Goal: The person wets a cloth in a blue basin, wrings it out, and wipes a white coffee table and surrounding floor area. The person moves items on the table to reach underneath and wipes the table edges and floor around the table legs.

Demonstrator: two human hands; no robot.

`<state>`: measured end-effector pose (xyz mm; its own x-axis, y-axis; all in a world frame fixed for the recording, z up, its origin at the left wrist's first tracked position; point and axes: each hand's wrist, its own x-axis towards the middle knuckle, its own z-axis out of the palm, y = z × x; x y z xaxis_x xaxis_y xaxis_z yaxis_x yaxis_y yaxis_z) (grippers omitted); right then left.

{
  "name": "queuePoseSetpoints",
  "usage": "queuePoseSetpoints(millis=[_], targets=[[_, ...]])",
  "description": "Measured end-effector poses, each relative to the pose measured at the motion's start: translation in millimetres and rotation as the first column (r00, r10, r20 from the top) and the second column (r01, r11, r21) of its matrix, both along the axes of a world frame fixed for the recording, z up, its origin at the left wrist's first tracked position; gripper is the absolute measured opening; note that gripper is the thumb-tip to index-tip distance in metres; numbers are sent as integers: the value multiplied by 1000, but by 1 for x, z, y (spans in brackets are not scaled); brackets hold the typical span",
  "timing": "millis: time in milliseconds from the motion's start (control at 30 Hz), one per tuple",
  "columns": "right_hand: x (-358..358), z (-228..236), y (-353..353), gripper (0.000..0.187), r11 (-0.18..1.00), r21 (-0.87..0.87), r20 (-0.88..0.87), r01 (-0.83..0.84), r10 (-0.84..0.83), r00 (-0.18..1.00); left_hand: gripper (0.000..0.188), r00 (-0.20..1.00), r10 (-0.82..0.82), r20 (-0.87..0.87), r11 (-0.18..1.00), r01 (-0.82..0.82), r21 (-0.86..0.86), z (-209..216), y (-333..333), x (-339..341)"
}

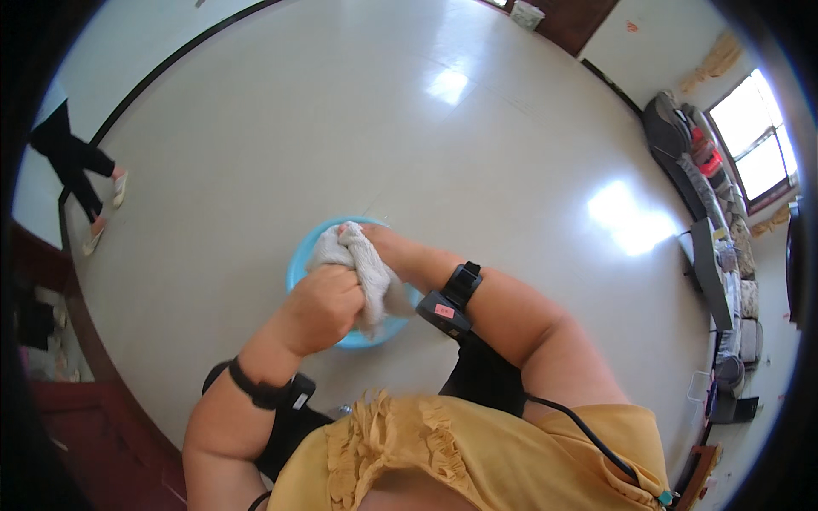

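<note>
A light grey cloth (368, 271) is bunched between my two hands over a light blue basin (300, 256) on the floor. My left hand (325, 305) makes a fist around the cloth on its near left side. On the far side, my right hand (380, 242) grips the cloth, its fingers mostly hidden behind the folds. A loose end of the cloth hangs down between the hands and the basin's right side. What the basin holds is covered by the cloth and my hands.
Pale glossy floor tiles (511, 162) surround the basin. At the far left stands another person (75, 159) in black trousers and light shoes. A sofa (716, 183) and a low table (709, 272) line the right wall under a window. Dark red furniture (94, 443) is at the lower left.
</note>
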<state>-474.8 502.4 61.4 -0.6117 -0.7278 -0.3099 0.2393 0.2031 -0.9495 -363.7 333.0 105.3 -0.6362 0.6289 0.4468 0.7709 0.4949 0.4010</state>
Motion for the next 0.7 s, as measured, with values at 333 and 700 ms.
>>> queuePoseSetpoints(millis=[333,700], targets=[[-10,50,14,60,896,-416,233,157,-62,971,62,298,-639,710,206,-822,530,13,14,-2],[78,14,42,75,987,-3,-920,-163,62,387,50,595,-581,556,-346,-798,493,-66,78,4]])
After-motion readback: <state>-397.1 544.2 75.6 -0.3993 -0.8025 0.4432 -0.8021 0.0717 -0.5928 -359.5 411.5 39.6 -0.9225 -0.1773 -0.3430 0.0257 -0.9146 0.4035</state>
